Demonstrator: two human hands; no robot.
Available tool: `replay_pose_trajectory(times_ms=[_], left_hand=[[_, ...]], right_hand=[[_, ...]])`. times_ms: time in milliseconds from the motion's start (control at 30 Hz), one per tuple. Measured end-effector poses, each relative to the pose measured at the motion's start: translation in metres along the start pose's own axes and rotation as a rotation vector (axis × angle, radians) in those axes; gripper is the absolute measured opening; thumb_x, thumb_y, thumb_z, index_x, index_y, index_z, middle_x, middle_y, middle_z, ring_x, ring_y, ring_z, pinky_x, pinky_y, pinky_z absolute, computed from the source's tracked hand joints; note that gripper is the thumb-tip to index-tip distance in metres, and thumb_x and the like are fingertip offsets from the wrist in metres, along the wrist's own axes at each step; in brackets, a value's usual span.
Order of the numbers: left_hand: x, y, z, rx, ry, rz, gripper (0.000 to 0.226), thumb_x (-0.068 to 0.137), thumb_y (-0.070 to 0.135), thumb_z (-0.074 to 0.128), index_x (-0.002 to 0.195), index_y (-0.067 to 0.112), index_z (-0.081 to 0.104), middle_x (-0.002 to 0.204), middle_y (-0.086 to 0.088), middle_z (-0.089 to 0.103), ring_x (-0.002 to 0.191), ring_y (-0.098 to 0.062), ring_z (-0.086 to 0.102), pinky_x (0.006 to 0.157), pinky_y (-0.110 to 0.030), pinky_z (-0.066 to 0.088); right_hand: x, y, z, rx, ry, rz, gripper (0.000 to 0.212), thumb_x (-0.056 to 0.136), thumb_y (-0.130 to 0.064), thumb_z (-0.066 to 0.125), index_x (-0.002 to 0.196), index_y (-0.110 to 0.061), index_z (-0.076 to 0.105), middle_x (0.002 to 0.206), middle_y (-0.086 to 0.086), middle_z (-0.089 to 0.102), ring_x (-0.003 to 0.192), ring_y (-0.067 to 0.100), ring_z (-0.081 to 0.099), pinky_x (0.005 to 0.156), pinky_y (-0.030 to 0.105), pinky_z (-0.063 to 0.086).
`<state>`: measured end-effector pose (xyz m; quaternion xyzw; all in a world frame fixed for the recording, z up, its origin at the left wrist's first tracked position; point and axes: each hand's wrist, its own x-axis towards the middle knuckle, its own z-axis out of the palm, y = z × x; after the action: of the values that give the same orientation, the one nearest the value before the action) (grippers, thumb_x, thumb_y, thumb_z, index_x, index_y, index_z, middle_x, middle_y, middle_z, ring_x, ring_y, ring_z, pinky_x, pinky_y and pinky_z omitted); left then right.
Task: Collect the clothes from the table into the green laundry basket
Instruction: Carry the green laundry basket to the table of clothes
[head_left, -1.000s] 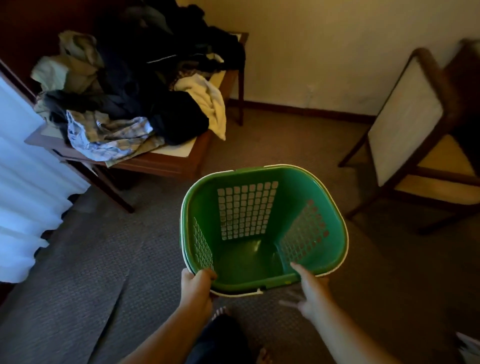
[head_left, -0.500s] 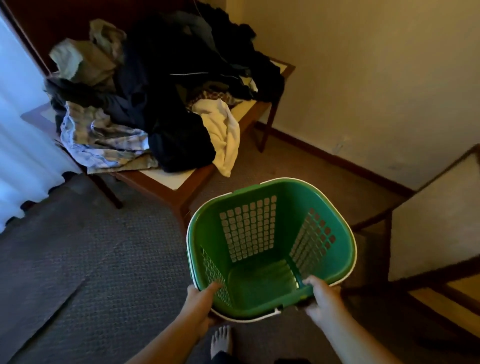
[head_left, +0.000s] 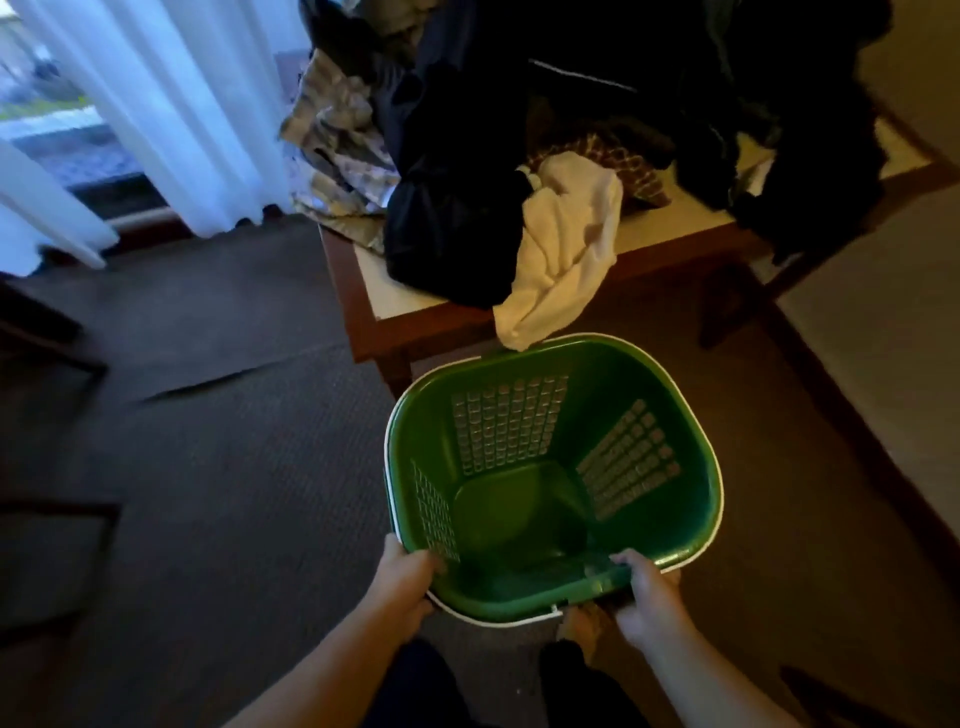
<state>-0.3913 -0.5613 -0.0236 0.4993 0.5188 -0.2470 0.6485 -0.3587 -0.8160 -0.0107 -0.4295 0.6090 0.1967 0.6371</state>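
My left hand (head_left: 405, 577) grips the near-left rim of the green laundry basket (head_left: 597, 395), and my right hand (head_left: 649, 597) grips its near-right rim. Beyond my fingers, the clothes (head_left: 519, 130) lie heaped on the table (head_left: 395, 301), with a white garment (head_left: 566, 234) hanging over its edge by the basket's far rim.

Clothes (head_left: 545, 130) heaped on table (head_left: 410, 304)

A dim room, daylight at the left.
White curtains (head_left: 171, 114) hang beside the window (head_left: 47, 109), their hems reaching down to a dark woven carpet (head_left: 234, 493) with a raised seam (head_left: 234, 374). A dark furniture frame (head_left: 78, 509) stands far left, too blurred to identify. On the right, a pale wall (head_left: 893, 364) meets a dark skirting board (head_left: 852, 415).
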Motion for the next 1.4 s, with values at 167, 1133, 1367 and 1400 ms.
replay_pose_trajectory(times_ms=[167,1133,1367,1400], left_hand=[[0.02,-0.012,0.05,-0.086,0.106,0.007,0.054,0.089,-0.019,0.044,0.128,0.018,0.039,0.117,-0.028,0.058,0.099,-0.049,0.068,0.073,-0.066,0.06],[0.119,-0.056,0.028,0.689,0.452,0.275,0.091,0.095,0.036,0.07,0.159,0.01,0.011,0.156,-0.02,0.04,0.139,-0.038,0.046,0.108,-0.049,0.047],[0.061,-0.056,0.075,0.86,0.277,0.542,0.088,0.102,0.031,0.056,0.163,0.026,-0.007,0.172,-0.002,-0.002,0.158,-0.027,0.002,0.126,-0.054,0.016],[0.05,-0.054,0.083,0.861,0.238,0.594,0.084,0.104,0.028,0.053,0.163,0.025,-0.006,0.172,-0.002,-0.001,0.158,-0.024,-0.001,0.127,-0.052,0.014]], right_hand=[[0.067,-0.038,-0.004,-0.077,-0.049,0.033,0.012,0.093,-0.004,0.06,0.101,-0.013,0.059,0.12,0.022,0.064,0.114,0.04,0.062,0.107,0.055,0.046],[0.151,0.012,0.022,-0.436,-0.234,-0.114,0.05,0.1,-0.016,0.061,0.146,-0.012,0.043,0.146,0.013,0.052,0.134,0.034,0.051,0.112,0.054,0.042],[0.087,0.013,0.019,-0.935,-0.231,-0.386,0.065,0.102,-0.027,0.054,0.16,-0.021,0.023,0.157,0.009,0.04,0.141,0.033,0.042,0.116,0.048,0.036],[0.073,0.009,0.018,-1.055,-0.25,-0.485,0.069,0.103,-0.027,0.052,0.161,-0.027,0.015,0.158,0.009,0.039,0.14,0.032,0.045,0.114,0.048,0.04]])
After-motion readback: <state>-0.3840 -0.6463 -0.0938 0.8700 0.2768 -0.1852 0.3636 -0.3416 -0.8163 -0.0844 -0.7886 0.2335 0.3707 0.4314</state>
